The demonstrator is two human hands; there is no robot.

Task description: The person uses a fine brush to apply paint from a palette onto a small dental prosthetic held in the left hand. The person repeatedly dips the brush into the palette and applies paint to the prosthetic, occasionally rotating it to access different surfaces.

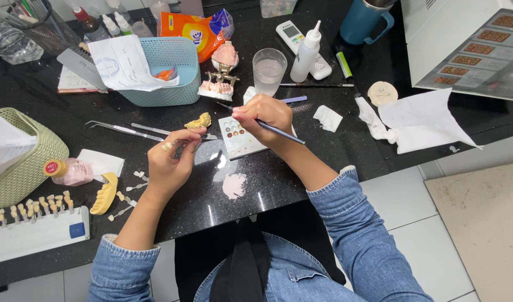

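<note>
My right hand (266, 118) grips a thin dark brush (279, 131), its tip reaching toward a small white palette (238, 141) with several wells of coloured paste. Left of the palette, my left hand (171, 162) pinches a small tooth-coloured piece between thumb and forefinger. Just beyond the left fingers a yellowish dental cast (199, 121) lies on the black counter (301, 168). A pink and white dental model on a metal articulator (220, 75) stands behind the palette, beside a glass of water (268, 70).
Metal hand tools (125, 130) lie left of the cast. A blue basket (167, 72), green basket (22, 156), tooth shade guide (36, 207), yellow tray (104, 194), pink bottle (69, 170), white squeeze bottle (305, 53), tissues (421, 120) and a white machine (469, 39) surround the work spot.
</note>
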